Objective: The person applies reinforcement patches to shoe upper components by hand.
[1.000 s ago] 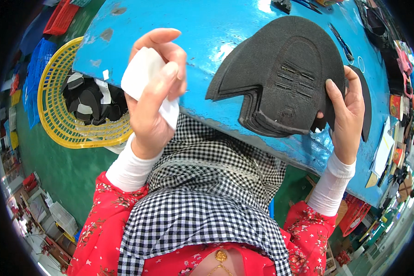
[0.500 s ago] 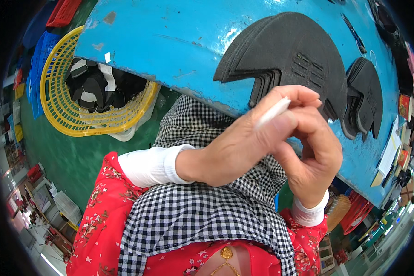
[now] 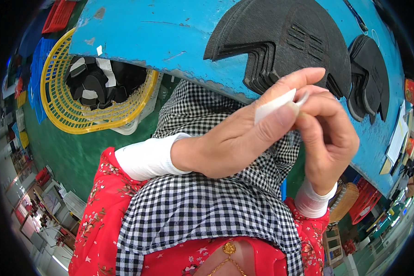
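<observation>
My left hand (image 3: 237, 138) reaches in from the left and pinches a small flat white piece (image 3: 275, 106) between thumb and forefinger. Against it is my right hand (image 3: 330, 133), its thumb and curled fingers closed on a thin pale edge (image 3: 302, 98) at the right end of that piece. Whether this edge is a separate layer I cannot tell. Just beyond both hands lies a stack of dark grey curved panels (image 3: 280, 41) with notched edges and short slits. Part of the stack's near edge is hidden behind my fingers.
A smaller stack of dark panels (image 3: 369, 76) sits on the blue table (image 3: 165, 27) to the right. Tweezers or thin scissors (image 3: 356, 16) lie behind it. At left, a yellow basket (image 3: 55, 106) holds black pieces with white bits. Papers (image 3: 397, 138) rest along the right edge.
Both hands have shifted slightly right, and the right fingers now grip at the white piece's end. More of its white face shows. The table and stacks appear higher in the picture.
</observation>
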Demonstrator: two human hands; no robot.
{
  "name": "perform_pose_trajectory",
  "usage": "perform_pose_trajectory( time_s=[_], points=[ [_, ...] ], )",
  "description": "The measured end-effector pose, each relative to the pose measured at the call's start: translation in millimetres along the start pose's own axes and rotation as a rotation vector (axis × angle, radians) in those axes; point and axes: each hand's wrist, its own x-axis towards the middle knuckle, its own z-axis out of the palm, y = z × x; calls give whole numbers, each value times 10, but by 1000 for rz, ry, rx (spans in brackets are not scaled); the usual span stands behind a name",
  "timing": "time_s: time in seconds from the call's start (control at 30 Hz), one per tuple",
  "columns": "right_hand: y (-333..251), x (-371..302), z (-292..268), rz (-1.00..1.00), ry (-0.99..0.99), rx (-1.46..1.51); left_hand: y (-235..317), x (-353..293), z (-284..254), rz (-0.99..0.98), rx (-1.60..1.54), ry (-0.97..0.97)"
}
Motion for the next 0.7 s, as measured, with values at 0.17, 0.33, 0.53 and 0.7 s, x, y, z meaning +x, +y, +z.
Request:
perform_pose_trajectory(
  time_s=[0.17, 0.33, 0.53, 0.7],
  points=[
    [45, -114, -146, 130, 157, 290, 135, 24, -79, -91, -28, 109],
    [29, -144, -112, 87, 186, 275, 172, 75, -124, -49, -10, 214],
    [-68, -166, -118, 178, 124, 240, 381, 23, -159, -48, 633, 26],
    [-67, -160, -67, 176, 99, 267, 351, 85, -83, 186, 750, -109]
  ],
)
